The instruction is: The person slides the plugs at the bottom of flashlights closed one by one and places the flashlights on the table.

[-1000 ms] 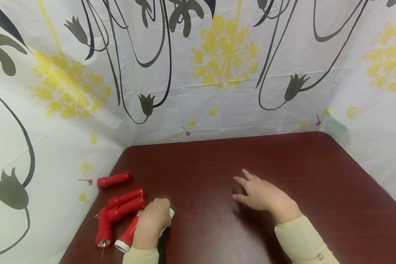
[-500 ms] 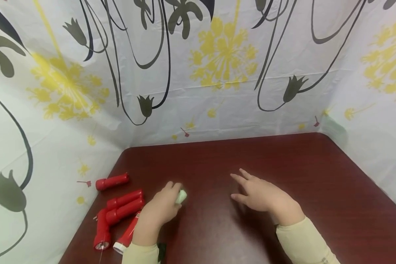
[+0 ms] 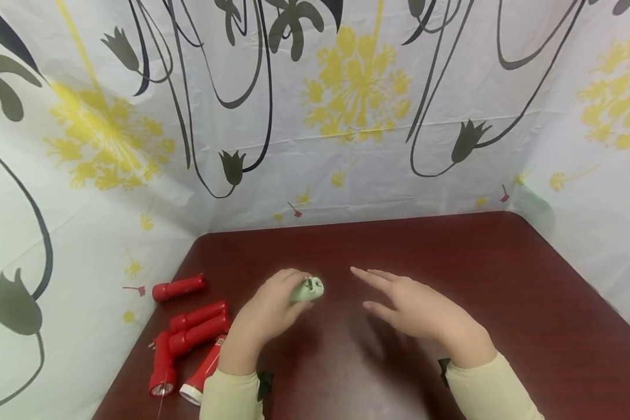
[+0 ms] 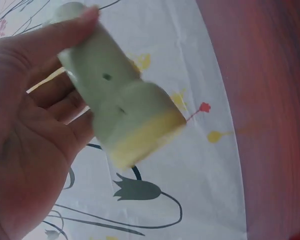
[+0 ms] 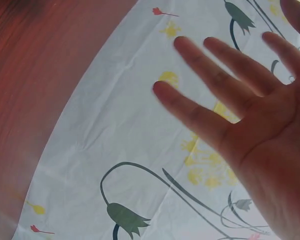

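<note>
Plainly, the pale-green, plastic-looking flashlight (image 4: 110, 82) has a narrow cylindrical body that widens into a thicker head with a yellowish rim; two small dark spots show along its side in the left-wrist view, slightly blurred, and dark markings sit on the end that shows in the head view. It is up off the dark red-brown wooden worktop (image 3: 399, 251), to the right of and farther from the person than the red flashlight with the white rim (image 3: 206, 368). The left hand (image 3: 270, 303) grips it round the narrow body, thumb on one side and fingers (image 4: 67, 106) curled behind, leaving the yellow-rimmed head free. The right hand (image 3: 420, 303) is farther right of that red-and-white landmark, its fingers (image 5: 196, 114) spread and apart from the green flashlight. Compared with half a second ago, the left hand has carried the green flashlight farther right and away from the landmark, more of it now shows, and the right hand has shifted slightly toward it. The other red plastic flashlights (image 3: 179, 287), beyond and left of the landmark, have stayed put.
</note>
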A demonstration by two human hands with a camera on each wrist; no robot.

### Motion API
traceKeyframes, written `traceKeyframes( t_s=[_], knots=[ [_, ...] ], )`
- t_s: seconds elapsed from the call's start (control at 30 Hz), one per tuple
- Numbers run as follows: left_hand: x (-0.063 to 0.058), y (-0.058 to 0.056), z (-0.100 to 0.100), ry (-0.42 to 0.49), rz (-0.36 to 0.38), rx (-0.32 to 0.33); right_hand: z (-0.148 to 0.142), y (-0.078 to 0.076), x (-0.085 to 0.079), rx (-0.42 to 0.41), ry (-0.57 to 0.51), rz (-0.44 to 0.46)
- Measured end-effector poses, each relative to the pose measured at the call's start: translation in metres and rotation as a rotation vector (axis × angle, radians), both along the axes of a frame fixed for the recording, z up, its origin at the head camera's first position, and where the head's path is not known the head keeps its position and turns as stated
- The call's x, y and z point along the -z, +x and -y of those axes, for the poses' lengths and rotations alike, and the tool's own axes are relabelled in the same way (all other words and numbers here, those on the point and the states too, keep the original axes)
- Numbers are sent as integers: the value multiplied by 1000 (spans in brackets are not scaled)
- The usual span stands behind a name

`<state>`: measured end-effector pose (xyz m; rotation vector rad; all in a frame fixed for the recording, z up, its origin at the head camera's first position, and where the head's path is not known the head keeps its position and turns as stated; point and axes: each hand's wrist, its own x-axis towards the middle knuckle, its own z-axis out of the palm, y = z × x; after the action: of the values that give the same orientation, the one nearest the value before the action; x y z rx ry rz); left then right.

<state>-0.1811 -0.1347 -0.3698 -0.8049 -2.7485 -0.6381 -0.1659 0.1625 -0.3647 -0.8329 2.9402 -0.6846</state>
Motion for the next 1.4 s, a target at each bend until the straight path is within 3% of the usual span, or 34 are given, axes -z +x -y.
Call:
traceKeyframes(
  t_s=[0.27,0.4,0.5,0.8,1.4],
  knots=[
    [4,-2,-6,151,75,171,4,7,-2,-78,-73,-109],
    [4,-2,-10,181,156,156,6,10,-6,-95,-84,-158],
    [3,-2,-13,196,177,144,7,11,-8,-96,-79,-181],
    [6,-5,-24,253,186,168,12,14,-9,-99,-81,-183],
    [2,0,-27,208,128,165,17,16,-6,-116,-85,-141]
  ],
)
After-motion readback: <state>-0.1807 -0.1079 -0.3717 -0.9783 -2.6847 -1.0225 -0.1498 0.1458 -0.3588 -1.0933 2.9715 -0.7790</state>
